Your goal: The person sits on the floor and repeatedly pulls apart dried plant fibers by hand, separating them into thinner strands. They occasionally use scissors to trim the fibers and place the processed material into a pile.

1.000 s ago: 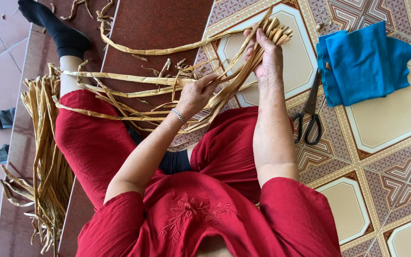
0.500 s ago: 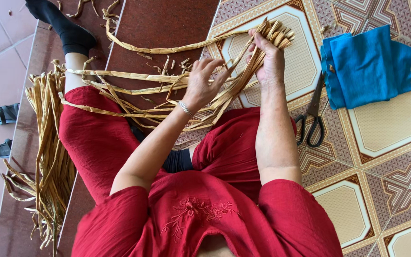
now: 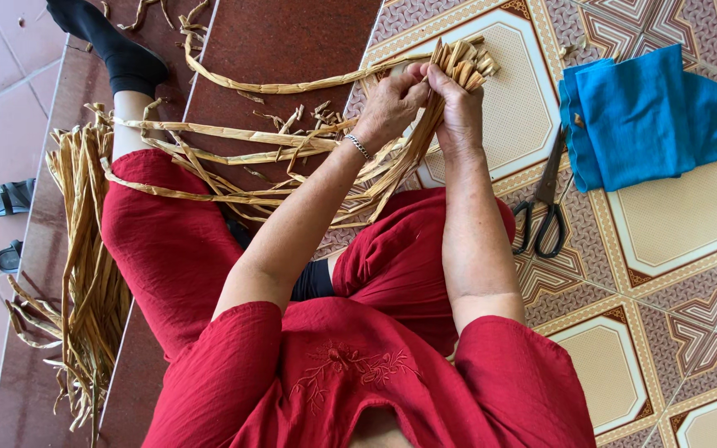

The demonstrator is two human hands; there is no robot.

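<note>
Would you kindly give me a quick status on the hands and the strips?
Left hand and right hand both gripping the dried strip bundle. Scissors beside, untouched.

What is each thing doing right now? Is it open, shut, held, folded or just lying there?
Left hand: shut on the bundle of dried strips.
Right hand: shut on the same bundle.
Bundle of dried strips: held, ends gathered, tails spread over the lap.
Scissors: lying on the tiles; blades look shut.
Blue cloth: folded, lying flat.
Loose strips: piled beside the leg.

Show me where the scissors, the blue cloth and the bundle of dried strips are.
scissors (image 3: 543, 207): head view, near the pivot.
blue cloth (image 3: 645, 116): head view, middle of the folded fabric.
bundle of dried strips (image 3: 462, 62): head view, cut ends above the hands.
</note>
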